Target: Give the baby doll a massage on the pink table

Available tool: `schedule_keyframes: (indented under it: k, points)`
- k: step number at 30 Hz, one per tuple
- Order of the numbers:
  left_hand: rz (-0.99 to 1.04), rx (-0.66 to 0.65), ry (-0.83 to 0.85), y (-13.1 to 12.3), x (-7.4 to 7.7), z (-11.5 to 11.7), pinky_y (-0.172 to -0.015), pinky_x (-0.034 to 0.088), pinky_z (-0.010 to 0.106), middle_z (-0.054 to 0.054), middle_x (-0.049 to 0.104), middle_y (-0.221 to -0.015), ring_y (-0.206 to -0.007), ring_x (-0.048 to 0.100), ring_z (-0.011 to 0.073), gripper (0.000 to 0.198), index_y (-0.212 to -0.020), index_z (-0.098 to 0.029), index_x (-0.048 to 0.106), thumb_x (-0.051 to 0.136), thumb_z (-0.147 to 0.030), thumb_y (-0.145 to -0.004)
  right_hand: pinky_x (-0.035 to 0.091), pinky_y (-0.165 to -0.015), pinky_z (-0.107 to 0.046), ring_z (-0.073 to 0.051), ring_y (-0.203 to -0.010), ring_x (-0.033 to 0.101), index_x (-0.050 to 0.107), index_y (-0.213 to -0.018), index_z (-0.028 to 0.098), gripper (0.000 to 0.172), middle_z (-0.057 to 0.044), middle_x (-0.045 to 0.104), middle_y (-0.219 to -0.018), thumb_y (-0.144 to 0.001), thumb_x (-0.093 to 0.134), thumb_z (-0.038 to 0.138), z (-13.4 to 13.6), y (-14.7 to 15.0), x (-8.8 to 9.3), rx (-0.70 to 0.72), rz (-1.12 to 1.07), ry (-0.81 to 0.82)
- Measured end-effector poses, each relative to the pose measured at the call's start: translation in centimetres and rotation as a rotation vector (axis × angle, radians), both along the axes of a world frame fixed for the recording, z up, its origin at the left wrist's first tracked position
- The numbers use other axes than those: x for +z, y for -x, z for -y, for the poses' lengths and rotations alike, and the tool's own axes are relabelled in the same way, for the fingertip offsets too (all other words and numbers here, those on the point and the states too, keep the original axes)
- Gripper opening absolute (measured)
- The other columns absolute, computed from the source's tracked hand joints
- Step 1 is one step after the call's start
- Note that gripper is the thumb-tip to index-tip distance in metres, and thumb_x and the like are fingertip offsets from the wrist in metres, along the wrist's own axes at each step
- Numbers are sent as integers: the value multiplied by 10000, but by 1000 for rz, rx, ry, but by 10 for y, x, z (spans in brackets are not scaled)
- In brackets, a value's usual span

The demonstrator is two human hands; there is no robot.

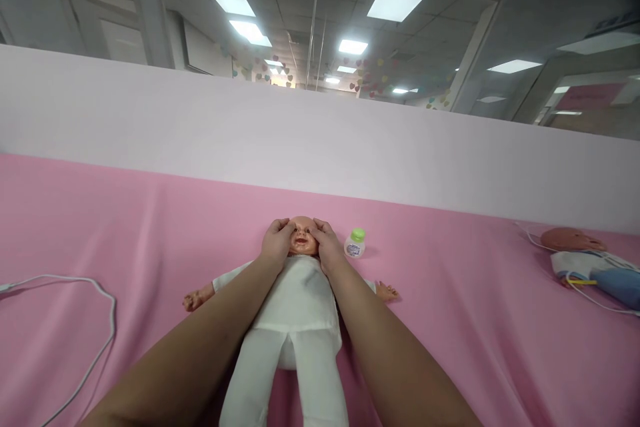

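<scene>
A baby doll [295, 307] in a white suit lies on its back on the pink cloth [450, 320], head away from me. My left hand [277, 240] cups the left side of the doll's head [303, 237], fingers curled against it. My right hand [326, 241] cups the other side the same way, thumb near the face. Both forearms run along the doll's body. A small white bottle with a green cap [355, 243] stands just right of the head, close to my right hand.
A white cable [95, 320] loops over the cloth at the left. A second doll [575, 247] lies at the far right with a blue item [617, 285] and thin cords. A pale partition wall [320, 140] rises behind the cloth.
</scene>
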State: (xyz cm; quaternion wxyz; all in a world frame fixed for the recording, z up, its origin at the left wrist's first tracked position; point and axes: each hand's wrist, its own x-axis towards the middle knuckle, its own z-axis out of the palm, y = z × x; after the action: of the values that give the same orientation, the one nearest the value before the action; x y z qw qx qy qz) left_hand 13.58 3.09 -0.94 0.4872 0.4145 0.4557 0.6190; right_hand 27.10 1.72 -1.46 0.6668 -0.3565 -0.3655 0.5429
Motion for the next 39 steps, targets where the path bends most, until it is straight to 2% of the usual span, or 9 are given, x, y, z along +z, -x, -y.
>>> schedule_keyframes:
  k: [4,9,16,20,24,28,34,39]
  points:
    - [-86,0,-31,1,0,2,-871,567,365,93,731,-1089,-980,719,257,505,-1140,-200,665,845,-377,-703,589,-904,-390,-245,-1019,711,645,-1135,272,548,-12,729,-1101,-651,886,361,1,0,0,27,55,-13]
    - [-178,47,-16,2,1,1,-861,560,369,112,732,-1119,-991,722,271,505,-1152,-188,675,844,-387,-720,592,-891,-391,-249,-1028,709,622,-1149,272,623,-23,710,-1146,-620,916,419,-3,0,-1,-32,175,7]
    - [-183,44,-32,-2,2,0,-912,552,382,102,763,-1070,-1018,718,271,362,-1078,-199,711,773,-425,-803,589,-854,-382,-251,-981,720,652,-1068,259,537,-35,748,-1068,-646,897,483,-8,1,-3,-148,232,35]
    - [-88,3,-2,-2,2,-2,-907,564,382,85,771,-1050,-1001,720,255,247,-1065,-217,726,679,-333,-852,591,-864,-383,-251,-971,721,678,-1012,254,449,-34,765,-1007,-697,858,519,-10,1,-4,-152,150,57]
    - [-40,3,19,0,-1,-3,-913,573,377,84,771,-1077,-1008,719,244,269,-1081,-221,729,623,-235,-834,585,-911,-393,-246,-1004,711,708,-998,264,367,-27,770,-1028,-736,808,501,-13,-3,-7,-129,90,76]
    - [-3,2,33,1,-1,-4,-896,579,380,92,768,-1059,-983,719,244,293,-1081,-215,727,623,-215,-806,580,-942,-403,-247,-1052,705,727,-1050,274,342,-25,773,-1082,-728,769,381,-13,-5,-7,-90,25,91]
    - [15,15,34,-1,3,2,-860,581,360,82,751,-1048,-971,714,242,308,-1071,-212,711,686,-268,-769,572,-955,-392,-242,-1068,701,697,-1107,274,431,-16,758,-1097,-687,789,312,-1,-3,1,-21,-8,62]
    - [-38,-19,9,1,5,7,-845,579,372,106,710,-1134,-998,718,272,502,-1147,-204,655,825,-327,-691,586,-930,-399,-245,-1049,703,622,-1145,275,574,-16,718,-1113,-635,884,314,4,-3,5,43,43,22]
